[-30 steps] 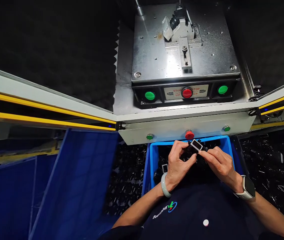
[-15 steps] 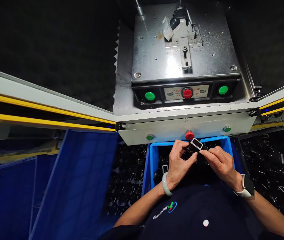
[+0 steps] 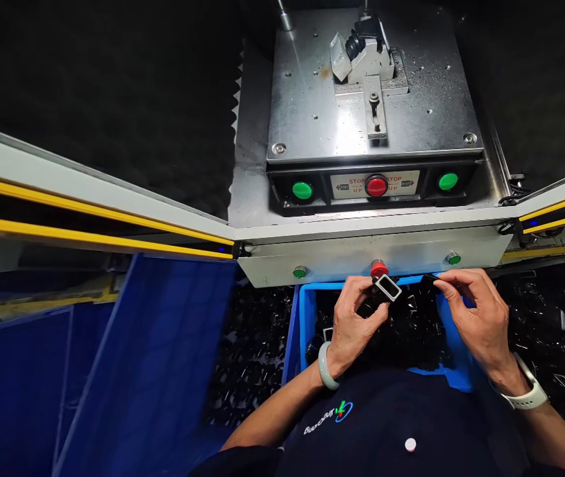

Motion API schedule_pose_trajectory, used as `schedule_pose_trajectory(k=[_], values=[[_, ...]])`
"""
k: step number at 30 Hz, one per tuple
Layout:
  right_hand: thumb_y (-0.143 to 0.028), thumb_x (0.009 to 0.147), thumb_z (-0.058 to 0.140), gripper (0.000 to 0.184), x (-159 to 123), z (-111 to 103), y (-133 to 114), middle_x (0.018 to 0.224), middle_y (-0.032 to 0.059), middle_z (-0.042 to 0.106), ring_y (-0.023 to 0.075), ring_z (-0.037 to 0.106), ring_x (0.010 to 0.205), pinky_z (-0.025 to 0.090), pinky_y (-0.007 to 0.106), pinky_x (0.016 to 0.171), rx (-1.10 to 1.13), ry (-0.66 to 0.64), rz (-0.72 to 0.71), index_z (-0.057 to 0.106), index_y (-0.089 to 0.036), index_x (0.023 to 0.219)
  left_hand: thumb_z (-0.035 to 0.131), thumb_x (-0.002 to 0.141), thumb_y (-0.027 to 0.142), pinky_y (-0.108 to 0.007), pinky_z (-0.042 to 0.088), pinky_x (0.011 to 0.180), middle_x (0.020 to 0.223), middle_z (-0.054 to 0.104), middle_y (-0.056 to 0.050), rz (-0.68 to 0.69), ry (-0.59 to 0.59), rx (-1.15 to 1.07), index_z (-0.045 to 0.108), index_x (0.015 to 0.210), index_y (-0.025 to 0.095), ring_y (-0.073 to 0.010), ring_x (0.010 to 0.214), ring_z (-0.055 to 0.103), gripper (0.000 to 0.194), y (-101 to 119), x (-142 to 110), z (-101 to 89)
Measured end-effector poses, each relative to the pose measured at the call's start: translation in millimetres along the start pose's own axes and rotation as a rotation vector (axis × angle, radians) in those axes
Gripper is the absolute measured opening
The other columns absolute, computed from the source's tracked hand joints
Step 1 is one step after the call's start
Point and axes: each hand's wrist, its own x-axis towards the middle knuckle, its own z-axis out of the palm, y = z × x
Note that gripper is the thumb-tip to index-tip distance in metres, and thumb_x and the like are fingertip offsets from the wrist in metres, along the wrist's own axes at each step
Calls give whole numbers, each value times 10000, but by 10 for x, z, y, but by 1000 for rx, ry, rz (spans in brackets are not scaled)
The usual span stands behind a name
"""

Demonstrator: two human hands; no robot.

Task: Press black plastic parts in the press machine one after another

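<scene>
My left hand [image 3: 356,321] is closed around a small black part with a white rectangular frame [image 3: 387,287], held over the light blue bin [image 3: 295,324]. My right hand [image 3: 475,315] has come away to the right and pinches a small black piece [image 3: 428,280] between thumb and fingers above the bin's right rim. The bin holds several similar black parts [image 3: 406,331]. A pale bangle sits on the left wrist, a watch on the right.
Ahead stands a steel machine table [image 3: 312,99] with a clamp fixture [image 3: 364,53], a panel with two green buttons [image 3: 302,191] and a red stop button [image 3: 376,186]. Yellow-striped guard rails [image 3: 88,218] run left and right. A large dark blue crate [image 3: 153,344] is at left; black parts fill a crate [image 3: 555,311] at right.
My right hand has pulled away from the framed part to the right, carrying a small black piece. The left hand keeps hold of the framed part. The view has shifted slightly.
</scene>
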Motion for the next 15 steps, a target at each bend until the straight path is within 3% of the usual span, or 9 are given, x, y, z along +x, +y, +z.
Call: schedule_pose_trajectory(k=[4,9,15], values=[[-190,994,676,100,34,2,-89,994,29,703,147,682,871,581,275,764,38,-80,-9,696,-240,1078,727,872,122,-304,589,863,1070,621,-47,34,13,-1,653,1114,219,-174,981,659,271,4,1,5],[-133,1015,615,243,-143,84,-203,956,37,705,133,682,847,573,249,756,16,-260,-223,678,-222,1232,736,843,86,-300,550,829,1012,616,-33,117,83,102,621,1045,218,-176,939,631,267,-18,-26,26],[-37,991,586,427,-254,178,-94,967,70,681,144,618,815,532,261,703,-57,-240,-423,605,-188,1390,715,830,68,-277,516,781,960,598,-16,171,62,122,595,1015,217,-162,884,594,266,12,-29,37]])
